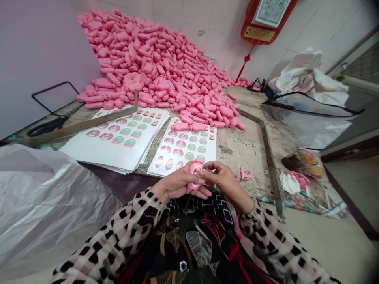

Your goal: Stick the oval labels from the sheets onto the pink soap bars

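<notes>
My left hand (177,182) is wrapped round a small pink plastic bottle (194,170), held just off the table's front edge above my lap. An oval sticker in pink and white shows on the bottle's front. The thumb and fingers of my right hand (224,179) are drawn together against the bottle's right side, at the sticker. Whether they also hold a loose piece of sticker cannot be seen. Just beyond my hands lies a sheet of stickers (211,152) with pink and green ovals. A thicker stack of sticker sheets (97,153) is to its left.
A large heap of pink bottles (154,63) leans against the wall at the back. Raised strips (268,157) edge the worktable. On the right are a pink cut-out piece (246,173), a clear zip bag (308,118) and small clutter. Translucent plastic sheeting (50,205) spreads at left.
</notes>
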`<state>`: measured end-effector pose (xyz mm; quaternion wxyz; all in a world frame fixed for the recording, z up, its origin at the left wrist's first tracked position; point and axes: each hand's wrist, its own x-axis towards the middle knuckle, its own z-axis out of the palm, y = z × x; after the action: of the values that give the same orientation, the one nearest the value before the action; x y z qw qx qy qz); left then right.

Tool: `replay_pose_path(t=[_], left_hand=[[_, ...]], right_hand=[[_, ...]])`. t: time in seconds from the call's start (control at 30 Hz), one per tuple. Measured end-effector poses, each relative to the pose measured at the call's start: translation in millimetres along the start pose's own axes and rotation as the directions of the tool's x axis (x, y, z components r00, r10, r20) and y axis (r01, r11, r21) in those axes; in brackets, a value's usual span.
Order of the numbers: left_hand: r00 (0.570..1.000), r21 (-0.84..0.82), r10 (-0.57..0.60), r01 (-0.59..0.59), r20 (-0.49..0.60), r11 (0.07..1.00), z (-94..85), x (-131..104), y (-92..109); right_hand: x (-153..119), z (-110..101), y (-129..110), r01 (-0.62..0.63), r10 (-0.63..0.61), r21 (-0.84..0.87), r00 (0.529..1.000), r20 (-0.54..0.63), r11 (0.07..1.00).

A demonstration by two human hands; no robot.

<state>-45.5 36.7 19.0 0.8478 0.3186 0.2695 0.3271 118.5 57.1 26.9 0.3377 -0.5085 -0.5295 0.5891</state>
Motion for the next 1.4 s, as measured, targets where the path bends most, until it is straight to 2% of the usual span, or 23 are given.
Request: replay_pose_path(t=[0.07,0.13,0.27,0.33,0.4,0.47,0.53,0.6,0.67,0.73,0.8,0.83,0.9,0.97,1.0,1.07,1.1,1.13,1.2,1.23,1.27,1.33,1.4], left_hand=[[0.999,0.032,-0.035,0.035,0.016,0.999,4.1,1,-4],[0.998,0.062,-0.058,0.057,0.025,0.996,6.4,2,-10],[0.997,0.095,-0.048,0.043,0.055,0.995,8.4,3,-29],[0.995,0.170,-0.048,0.034,0.084,0.985,10.0,6,-40],[0.991,0.295,-0.097,0.066,0.094,0.953,11.9,9,-48],[0.985,0.386,-0.158,0.119,0.070,0.915,13.6,12,-53],[0.982,0.408,-0.185,0.154,0.037,0.900,14.7,14,-53],[0.980,0.416,-0.196,0.168,0.024,0.894,15.5,15,-50],[0.979,0.420,-0.204,0.176,0.022,0.890,15.7,15,-48],[0.977,0.407,-0.212,0.184,0.023,0.895,14.9,15,-48],[0.977,0.395,-0.213,0.186,0.023,0.900,12.9,13,-49],[0.978,0.396,-0.206,0.181,0.022,0.900,11.6,12,-48],[0.984,0.415,-0.179,0.159,0.010,0.896,8.3,9,-46],[0.993,0.441,-0.111,0.117,-0.039,0.890,4.0,8,-39],[0.995,0.469,-0.048,0.082,-0.083,0.880,1.1,7,-34],[0.970,0.602,0.156,-0.011,-0.189,0.798,-6.8,8,-23],[0.929,0.712,0.294,-0.050,-0.223,0.700,-12.1,8,-17],[0.873,0.830,0.430,-0.056,-0.229,0.554,-18.3,9,-11],[0.757,0.984,0.639,0.029,-0.138,0.178,-32.1,11,-2],[0.728,0.994,0.679,0.109,-0.094,0.022,-38.9,12,1],[0.709,0.979,0.702,0.187,-0.074,-0.086,-45.1,13,3],[0.696,0.942,0.714,0.284,-0.073,-0.181,-53.9,14,4],[0.694,0.922,0.714,0.329,-0.090,-0.204,-57.5,16,3]], right_hand=[[-4,10,2,-0.112,0.096,0.191,0.992,0.087,0.975],[-10,17,8,-0.169,0.137,0.304,0.983,0.123,0.938],[-24,16,21,-0.133,0.109,0.308,0.990,0.093,0.942],[-32,3,27,-0.067,0.070,0.261,0.998,-0.002,0.963],[-42,-19,35,0.025,-0.003,0.125,0.985,-0.174,0.992],[-57,-46,48,0.042,-0.084,-0.138,0.945,-0.316,0.990],[-76,-74,70,-0.098,-0.050,-0.431,0.947,-0.319,0.897],[-97,-95,101,-0.262,0.084,-0.599,0.947,-0.309,0.756],[-116,-108,138,-0.392,0.164,-0.666,0.911,-0.379,0.634],[-130,-115,170,-0.478,0.247,-0.681,0.876,-0.413,0.555],[-136,-118,190,-0.497,0.257,-0.717,0.867,-0.427,0.488],[-136,-117,193,-0.481,0.230,-0.744,0.876,-0.423,0.464],[-128,-112,182,-0.378,0.102,-0.807,0.922,-0.375,0.453],[-113,-101,152,-0.163,-0.092,-0.855,0.967,-0.237,0.492],[-103,-93,132,-0.020,-0.211,-0.858,0.966,-0.149,0.514],[-78,-76,89,0.237,-0.409,-0.820,0.913,0.004,0.521],[-62,-67,69,0.320,-0.499,-0.795,0.866,0.025,0.516],[-45,-58,49,0.379,-0.556,-0.773,0.830,0.040,0.509],[-3,-42,17,0.435,-0.608,-0.750,0.792,0.057,0.497],[19,-36,4,0.435,-0.629,-0.758,0.777,0.041,0.487],[42,-30,-8,0.409,-0.614,-0.783,0.788,0.044,0.468],[87,-22,-27,0.307,-0.540,-0.864,0.840,0.049,0.399],[127,-15,-41,0.219,-0.414,-0.934,0.906,0.088,0.281]])
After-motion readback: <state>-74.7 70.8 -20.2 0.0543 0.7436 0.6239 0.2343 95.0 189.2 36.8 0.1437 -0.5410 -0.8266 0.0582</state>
